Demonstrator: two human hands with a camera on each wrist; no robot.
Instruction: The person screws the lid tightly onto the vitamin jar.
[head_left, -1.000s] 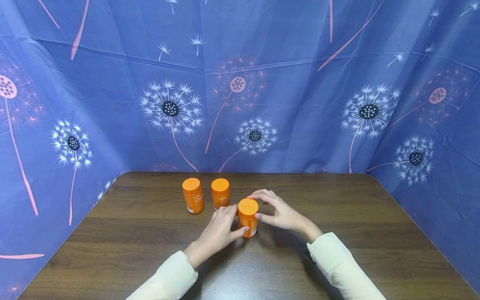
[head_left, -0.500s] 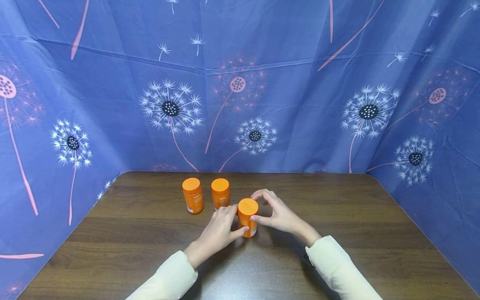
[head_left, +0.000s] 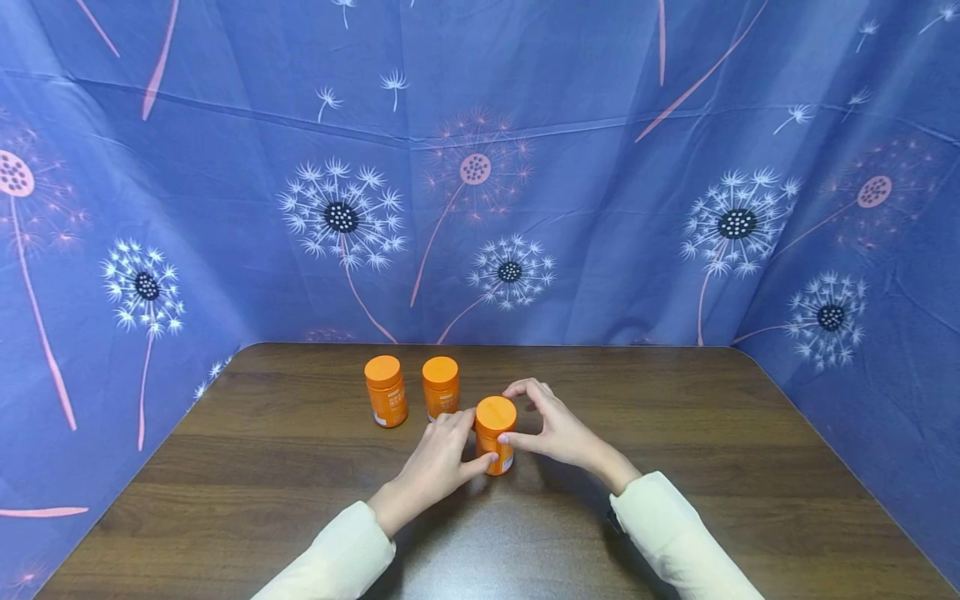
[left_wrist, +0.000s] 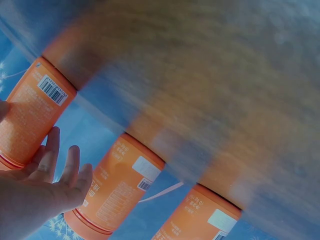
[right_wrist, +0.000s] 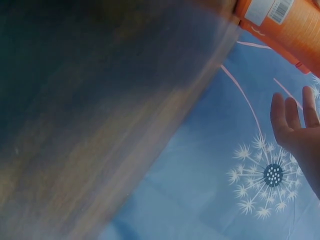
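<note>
An orange bottle (head_left: 492, 457) with a round orange lid (head_left: 497, 413) stands upright on the table, between the hands. My left hand (head_left: 438, 460) holds its body, thumb across the front and fingers on the far left side. At the lid my right hand (head_left: 558, 427) pinches, thumb on the near side and index finger at the back. In the left wrist view the held bottle (left_wrist: 33, 111) shows its barcode beside the left fingers (left_wrist: 49, 159). The right wrist view shows the bottle (right_wrist: 287, 27) in part, with the other right fingers (right_wrist: 295, 107) raised away from it.
Two similar orange bottles, one further left (head_left: 387, 398) and one nearer (head_left: 442, 388), stand upright behind the left hand. The brown wooden table (head_left: 675, 392) ends at a blue cloth (head_left: 600, 208) printed with dandelions, which hangs at the back and sides.
My right thumb has moved left across the near side of the lid, and the right hand has turned slightly with it. The left hand and all the bottles stay put.
</note>
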